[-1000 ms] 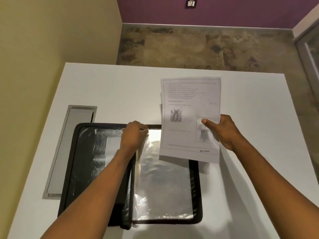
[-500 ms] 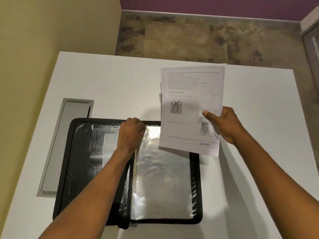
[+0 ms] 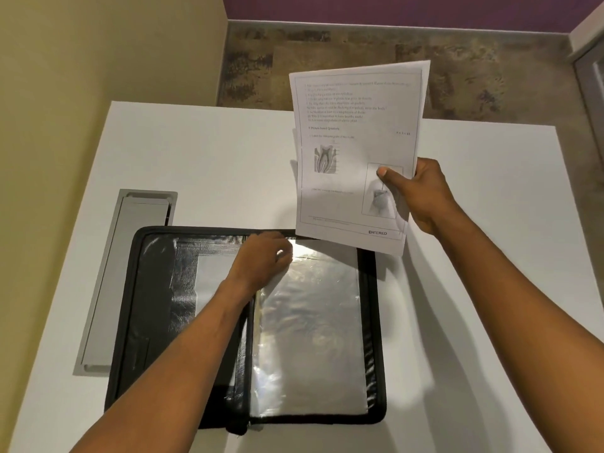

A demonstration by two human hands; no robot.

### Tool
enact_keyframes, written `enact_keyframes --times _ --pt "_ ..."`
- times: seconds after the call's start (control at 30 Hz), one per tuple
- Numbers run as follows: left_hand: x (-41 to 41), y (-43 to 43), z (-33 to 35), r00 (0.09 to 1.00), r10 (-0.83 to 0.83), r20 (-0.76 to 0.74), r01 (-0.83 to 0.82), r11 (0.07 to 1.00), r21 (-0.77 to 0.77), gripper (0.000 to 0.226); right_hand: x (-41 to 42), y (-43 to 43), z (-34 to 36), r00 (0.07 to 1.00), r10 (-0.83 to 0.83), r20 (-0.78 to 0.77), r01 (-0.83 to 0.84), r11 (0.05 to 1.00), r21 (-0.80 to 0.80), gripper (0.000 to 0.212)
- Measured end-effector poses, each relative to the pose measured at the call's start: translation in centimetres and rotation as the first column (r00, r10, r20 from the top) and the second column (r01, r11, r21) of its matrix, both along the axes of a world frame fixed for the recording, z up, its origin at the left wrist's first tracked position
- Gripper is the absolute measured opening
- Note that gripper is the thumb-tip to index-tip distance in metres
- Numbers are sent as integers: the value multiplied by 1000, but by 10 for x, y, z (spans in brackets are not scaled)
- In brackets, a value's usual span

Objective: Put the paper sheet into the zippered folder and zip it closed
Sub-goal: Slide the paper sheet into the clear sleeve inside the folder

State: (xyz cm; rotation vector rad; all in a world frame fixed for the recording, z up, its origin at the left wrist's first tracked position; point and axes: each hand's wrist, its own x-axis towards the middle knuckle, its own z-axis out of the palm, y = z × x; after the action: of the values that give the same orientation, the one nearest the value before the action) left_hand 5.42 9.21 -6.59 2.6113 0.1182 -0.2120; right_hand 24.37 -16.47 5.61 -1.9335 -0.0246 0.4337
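Observation:
A black zippered folder (image 3: pixel 143 308) lies open flat on the white table, its clear plastic sleeves (image 3: pixel 310 325) shining on the right half. My left hand (image 3: pixel 261 259) pinches the top edge of a plastic sleeve near the folder's spine. My right hand (image 3: pixel 415 191) holds a printed paper sheet (image 3: pixel 353 152) upright by its lower right side, thumb on the front. The sheet hangs in the air above the folder's top right corner, its lower edge just over the folder's rim.
A grey metal cable hatch (image 3: pixel 127 276) is set into the white table (image 3: pixel 212 158) left of the folder. A yellow wall stands to the left. Brown patterned floor lies beyond the table's far edge.
The paper sheet has risen a little and tilted, and its lower edge now sits at the folder's top rim instead of over the sleeve. My left hand stays at the sleeve's top.

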Motion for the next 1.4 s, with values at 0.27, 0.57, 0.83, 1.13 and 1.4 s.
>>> enact_keyframes --times 0.27,0.57,0.83,1.13,1.4 --pt "-18 -59 -3 986 116 116 -128 986 105 18 14 34 9 976 216 -12 -216 976 -36 30" --pt "-20 -85 8 977 170 132 -192 965 177 16 20 68 1 905 425 3 -422 900 -112 33" --pt "-15 -84 11 968 152 199 -186 968 168 12 30 82 -19 855 511 -86 -518 848 -112 32" --pt "-3 -95 10 970 153 190 -169 983 73 10 47 93 -63 840 475 -263 -469 879 91 50" --pt "15 -119 15 978 156 140 -163 986 41 21 36 86 -99 858 345 -381 -263 932 251 39"
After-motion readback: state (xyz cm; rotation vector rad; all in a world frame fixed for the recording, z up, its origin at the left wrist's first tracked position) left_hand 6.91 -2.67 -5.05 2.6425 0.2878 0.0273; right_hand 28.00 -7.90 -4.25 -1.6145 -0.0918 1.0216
